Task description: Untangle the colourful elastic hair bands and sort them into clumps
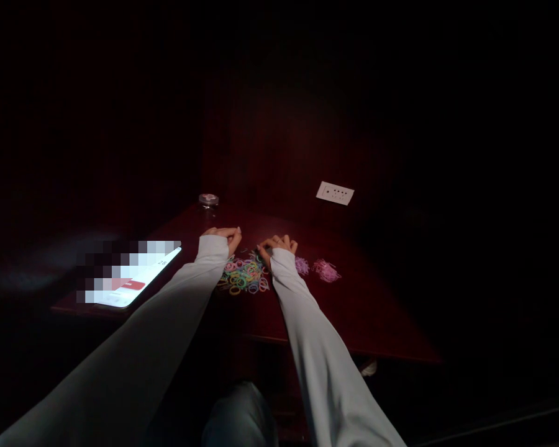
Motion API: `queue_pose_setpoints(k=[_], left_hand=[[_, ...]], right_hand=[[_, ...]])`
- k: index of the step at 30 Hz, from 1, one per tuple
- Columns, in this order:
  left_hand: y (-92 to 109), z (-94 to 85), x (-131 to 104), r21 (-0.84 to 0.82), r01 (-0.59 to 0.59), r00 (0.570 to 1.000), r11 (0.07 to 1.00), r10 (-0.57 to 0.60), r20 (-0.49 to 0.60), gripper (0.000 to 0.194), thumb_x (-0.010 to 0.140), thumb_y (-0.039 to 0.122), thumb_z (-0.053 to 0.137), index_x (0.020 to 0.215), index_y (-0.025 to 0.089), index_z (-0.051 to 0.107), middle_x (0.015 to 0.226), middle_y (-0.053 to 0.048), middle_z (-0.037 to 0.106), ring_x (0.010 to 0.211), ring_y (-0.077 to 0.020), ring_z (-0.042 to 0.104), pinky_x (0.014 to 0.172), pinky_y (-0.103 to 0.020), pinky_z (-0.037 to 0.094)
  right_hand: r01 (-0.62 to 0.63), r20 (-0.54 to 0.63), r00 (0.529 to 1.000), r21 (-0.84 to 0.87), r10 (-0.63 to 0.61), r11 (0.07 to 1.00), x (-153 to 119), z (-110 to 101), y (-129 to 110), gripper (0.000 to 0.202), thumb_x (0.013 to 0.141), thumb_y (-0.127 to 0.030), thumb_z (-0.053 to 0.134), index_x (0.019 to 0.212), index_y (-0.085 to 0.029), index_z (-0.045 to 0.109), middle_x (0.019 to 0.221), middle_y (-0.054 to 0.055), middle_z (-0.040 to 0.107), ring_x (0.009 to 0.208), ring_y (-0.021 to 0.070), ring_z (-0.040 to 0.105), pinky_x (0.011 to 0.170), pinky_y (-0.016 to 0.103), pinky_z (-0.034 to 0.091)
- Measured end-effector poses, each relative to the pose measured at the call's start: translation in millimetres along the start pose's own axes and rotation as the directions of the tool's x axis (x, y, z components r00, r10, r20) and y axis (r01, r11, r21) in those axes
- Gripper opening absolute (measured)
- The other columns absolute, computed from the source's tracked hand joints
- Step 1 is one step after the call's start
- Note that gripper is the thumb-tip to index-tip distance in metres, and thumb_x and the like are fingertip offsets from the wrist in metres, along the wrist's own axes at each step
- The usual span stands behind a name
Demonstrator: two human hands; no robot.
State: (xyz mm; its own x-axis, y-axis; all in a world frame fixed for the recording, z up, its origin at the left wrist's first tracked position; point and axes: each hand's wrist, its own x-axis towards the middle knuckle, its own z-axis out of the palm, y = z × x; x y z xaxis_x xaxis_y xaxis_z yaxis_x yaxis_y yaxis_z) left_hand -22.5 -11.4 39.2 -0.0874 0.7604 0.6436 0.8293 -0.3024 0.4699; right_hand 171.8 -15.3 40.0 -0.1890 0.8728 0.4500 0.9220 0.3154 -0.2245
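A loose pile of small multicoloured bands (245, 276) lies on the dark red table (354, 310), between and in front of my hands. At the pile's far left edge is my left hand (228, 235), its fingers bent and drawn together; what they hold, if anything, is too small to tell. My right hand (278, 244) rests at the pile's far right edge with its fingers bent and spread apart, nothing visible in them. Just right of it lies a small purple heap of bands (302, 266), and beyond that a pink heap (327, 270).
A lit phone (142, 276), partly pixelated, lies at the table's left side. A small round clear container (209, 200) stands at the back left corner. A white socket plate (335, 193) is on the dark surface behind the table. The surroundings are very dark.
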Motion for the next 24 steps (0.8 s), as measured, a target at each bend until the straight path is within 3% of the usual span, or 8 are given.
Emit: queue_pose_setpoints(k=[5,9,13,17,24], left_hand=[[10,-7.3,-3,-0.017,0.019,0.999,1.000,-0.018,0.031,0.046,0.096,0.038,0.045,0.055,0.021,0.056,0.060,-0.003,0.066,0.060,-0.0179,0.055,0.067,-0.032,0.037],[8,-4.9,-2,-0.003,0.056,0.993,0.998,-0.055,0.107,0.044,0.098,0.040,0.046,0.060,0.022,0.059,0.060,-0.002,0.064,0.060,-0.0177,0.053,0.063,-0.032,0.033],[-2,6.5,-3,-0.055,-0.018,0.953,0.998,0.034,0.300,0.017,0.093,0.032,0.057,0.089,0.025,0.071,0.084,-0.001,0.073,0.079,-0.0200,0.061,0.072,-0.030,0.040],[-13,20.4,-5,-0.034,-0.089,0.908,0.995,0.095,0.409,0.016,0.088,0.029,0.067,0.101,0.029,0.076,0.118,-0.003,0.074,0.112,-0.0284,0.059,0.093,-0.039,0.044],[-28,41.8,-1,-0.076,-0.125,0.881,0.989,0.146,0.450,0.017,0.083,0.033,0.071,0.097,0.032,0.080,0.114,-0.001,0.077,0.108,-0.0268,0.059,0.095,-0.040,0.042]], right_hand=[[-0.045,0.031,0.998,-0.054,0.047,0.998,-4,-5,-2,0.039,0.107,-0.043,0.050,0.088,-0.024,0.077,0.101,0.005,0.078,0.106,0.0233,0.056,0.098,0.038,0.027],[-0.022,0.099,0.995,-0.049,0.027,0.999,-9,-5,-4,0.033,0.102,-0.050,0.059,0.089,-0.025,0.075,0.100,0.004,0.078,0.108,0.0232,0.058,0.098,0.037,0.027],[-0.033,0.136,0.990,-0.050,0.039,0.998,-9,2,-2,0.024,0.101,-0.046,0.061,0.098,-0.026,0.073,0.103,0.003,0.078,0.106,0.0215,0.061,0.098,0.035,0.029],[-0.051,0.158,0.986,-0.014,0.053,0.999,-6,8,1,0.019,0.102,-0.037,0.056,0.101,-0.026,0.071,0.109,0.004,0.077,0.106,0.0217,0.063,0.096,0.035,0.032],[-0.096,0.220,0.972,0.042,0.084,0.995,-7,0,-6,0.015,0.101,-0.031,0.056,0.101,-0.026,0.069,0.106,0.004,0.077,0.107,0.0229,0.061,0.101,0.038,0.032]])
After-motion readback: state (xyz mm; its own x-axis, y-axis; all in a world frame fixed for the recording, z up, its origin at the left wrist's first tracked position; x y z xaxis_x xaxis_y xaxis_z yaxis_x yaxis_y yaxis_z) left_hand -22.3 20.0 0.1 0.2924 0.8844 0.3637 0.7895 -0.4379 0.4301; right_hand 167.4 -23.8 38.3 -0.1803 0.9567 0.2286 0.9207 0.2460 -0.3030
